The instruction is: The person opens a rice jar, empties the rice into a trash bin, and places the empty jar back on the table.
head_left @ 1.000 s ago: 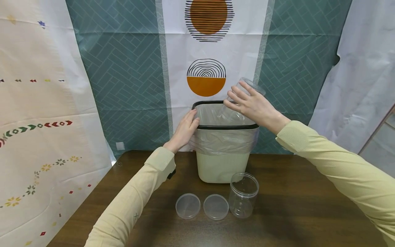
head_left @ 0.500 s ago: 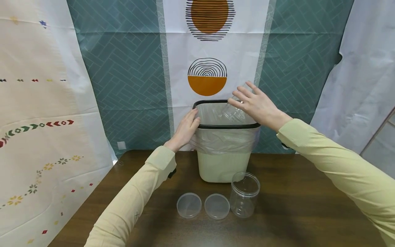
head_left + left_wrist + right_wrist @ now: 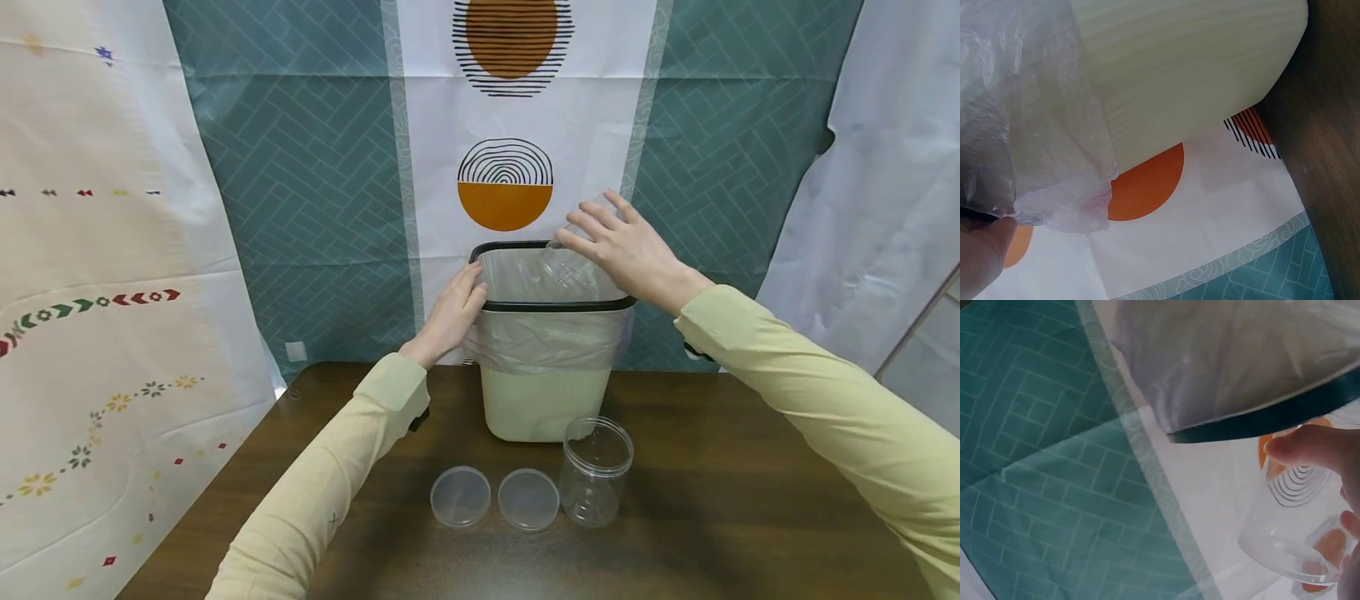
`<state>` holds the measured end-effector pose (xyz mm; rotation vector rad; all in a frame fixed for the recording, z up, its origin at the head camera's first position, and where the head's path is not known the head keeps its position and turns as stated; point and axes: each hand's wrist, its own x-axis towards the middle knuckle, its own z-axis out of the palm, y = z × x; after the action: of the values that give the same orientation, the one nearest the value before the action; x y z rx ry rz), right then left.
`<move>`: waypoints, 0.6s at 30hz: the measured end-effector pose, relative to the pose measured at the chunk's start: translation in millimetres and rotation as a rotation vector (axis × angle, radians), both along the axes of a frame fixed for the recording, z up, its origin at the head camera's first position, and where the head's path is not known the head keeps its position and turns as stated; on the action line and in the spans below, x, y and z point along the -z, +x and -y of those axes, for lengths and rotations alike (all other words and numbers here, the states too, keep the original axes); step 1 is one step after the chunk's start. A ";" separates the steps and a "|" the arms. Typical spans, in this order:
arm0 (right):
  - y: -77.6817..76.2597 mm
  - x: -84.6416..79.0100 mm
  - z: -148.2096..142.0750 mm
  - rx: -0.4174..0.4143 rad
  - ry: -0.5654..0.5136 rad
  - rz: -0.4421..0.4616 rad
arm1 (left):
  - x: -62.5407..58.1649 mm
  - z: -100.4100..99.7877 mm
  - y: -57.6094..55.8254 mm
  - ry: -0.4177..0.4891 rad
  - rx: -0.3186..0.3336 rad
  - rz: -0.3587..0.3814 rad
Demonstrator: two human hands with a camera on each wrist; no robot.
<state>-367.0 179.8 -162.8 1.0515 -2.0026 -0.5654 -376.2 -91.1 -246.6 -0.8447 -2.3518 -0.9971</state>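
Note:
My right hand (image 3: 618, 250) grips a clear plastic jar (image 3: 1285, 537) over the right side of the trash bin (image 3: 546, 404). Tilted, the jar overlaps the bin's opening in the head view, mostly covered by my fingers; its lower part shows faintly inside. A clear bag lines the bin and folds over its black rim (image 3: 558, 307). At the left corner, my left hand (image 3: 450, 308) holds this rim; in the left wrist view a fingertip (image 3: 1000, 231) lies against the bag (image 3: 1029, 137) there.
Another clear jar (image 3: 595, 492) stands uncapped in front of the bin on the brown wooden table (image 3: 712, 500). Two round translucent lids (image 3: 461, 497) lie flat left of it. A patterned cloth (image 3: 300, 167) hangs behind the bin, with light cloths at both sides.
My right hand has lowered the jar from above the rim into a tilt at the bin's opening, its fingers lifting slightly at the end. My left hand has kept its place.

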 end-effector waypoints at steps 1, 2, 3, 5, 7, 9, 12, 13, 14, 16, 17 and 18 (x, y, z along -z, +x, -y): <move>-0.2 -0.6 1.1 0.007 0.030 -0.018 | -0.4 0.7 0.2 0.002 -0.003 -0.002; 0.1 -1.1 2.1 0.022 0.074 -0.033 | -0.8 1.2 0.5 0.005 -0.007 -0.005; 0.1 -1.4 2.8 0.032 0.105 -0.037 | -1.1 1.7 0.4 0.008 -0.011 -0.008; -0.2 -1.5 3.3 0.050 0.151 -0.038 | -1.3 2.5 0.6 0.011 -0.019 -0.010; -0.1 -0.8 2.0 0.057 0.172 -0.028 | -1.3 2.8 0.7 0.003 -0.019 -0.007; -1.2 0.0 1.3 0.035 0.114 0.004 | -1.2 3.4 1.7 0.001 -0.018 0.003; -1.4 1.3 -2.1 0.015 0.089 0.007 | 0.0 1.2 2.3 -0.003 -0.014 0.016; -1.6 1.5 -2.4 0.010 0.090 0.001 | 0.2 0.8 2.6 0.002 -0.015 0.018; -2.0 1.8 -2.7 0.006 0.092 -0.005 | 0.2 0.5 2.8 0.007 -0.016 0.018; -1.8 2.5 -3.8 0.006 0.094 -0.013 | 0.5 -0.1 2.3 0.010 -0.016 0.014; -1.3 2.7 -4.3 0.006 0.093 -0.013 | 0.5 -0.2 2.2 0.008 -0.015 0.011; -1.2 3.0 -5.0 0.007 0.090 -0.015 | 0.4 -0.6 2.2 0.008 -0.013 0.011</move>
<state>-368.2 184.8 -165.8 1.0920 -1.9844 -0.6709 -374.0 -90.5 -247.1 -0.8219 -2.3581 -1.0076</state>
